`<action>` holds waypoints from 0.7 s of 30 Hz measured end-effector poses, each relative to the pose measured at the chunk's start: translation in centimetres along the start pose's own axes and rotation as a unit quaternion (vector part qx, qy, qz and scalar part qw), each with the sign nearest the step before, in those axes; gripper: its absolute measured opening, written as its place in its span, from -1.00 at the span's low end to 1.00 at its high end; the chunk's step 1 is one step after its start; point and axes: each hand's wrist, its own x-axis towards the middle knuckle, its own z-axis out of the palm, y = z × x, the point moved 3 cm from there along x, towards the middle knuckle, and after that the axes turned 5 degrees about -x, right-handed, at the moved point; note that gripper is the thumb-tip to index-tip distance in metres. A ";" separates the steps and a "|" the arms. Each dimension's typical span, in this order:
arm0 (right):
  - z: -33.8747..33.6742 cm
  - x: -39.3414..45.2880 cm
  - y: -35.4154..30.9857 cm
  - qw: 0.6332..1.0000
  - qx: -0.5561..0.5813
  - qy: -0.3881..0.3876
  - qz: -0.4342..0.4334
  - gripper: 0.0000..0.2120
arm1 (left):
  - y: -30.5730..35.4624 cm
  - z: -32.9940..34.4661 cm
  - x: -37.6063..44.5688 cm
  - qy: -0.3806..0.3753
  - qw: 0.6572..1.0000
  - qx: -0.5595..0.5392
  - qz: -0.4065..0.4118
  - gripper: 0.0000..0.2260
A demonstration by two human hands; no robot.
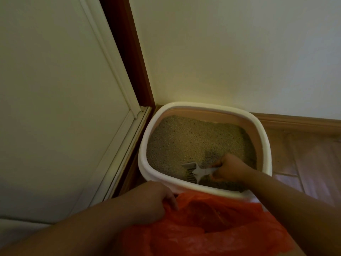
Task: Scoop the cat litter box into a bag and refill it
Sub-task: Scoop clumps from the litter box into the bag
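Observation:
A white-rimmed litter box (145, 137) sits in the room's corner, filled with beige granular litter (188, 139). A darker grey clump (212, 157) lies near the box's front right. My right hand (230, 169) grips the handle of a white slotted scoop (193, 171), whose head rests in the litter by the front wall. In front of the box an orange plastic bag (212, 224) gapes open. My left hand (153, 202) grips the bag's left edge, just below the box's front rim.
A white door (55, 108) with a dark red frame (127, 52) stands to the left of the box. A pale wall (239, 52) rises behind it, with a wooden baseboard (295, 122) and a wooden floor (304, 163) to the right.

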 end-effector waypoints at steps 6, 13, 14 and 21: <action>3.2 1.1 -2.0 0.996 0.084 0.007 0.024 -0.74 | -0.5 -0.3 -0.4 -0.005 1.000 -0.006 -0.008 -0.53; 4.1 2.8 -5.1 0.993 0.114 0.017 0.000 -0.78 | -1.3 -1.0 -1.3 0.005 0.999 -0.024 -0.028 -0.54; 4.3 3.1 -5.4 0.992 0.125 0.020 0.004 -0.77 | -1.5 -1.1 -1.5 0.006 0.999 -0.027 -0.033 -0.53; 4.7 4.7 -6.3 0.960 0.277 0.027 0.026 -0.74 | -1.9 -1.1 -2.7 0.013 0.999 -0.019 -0.040 -0.55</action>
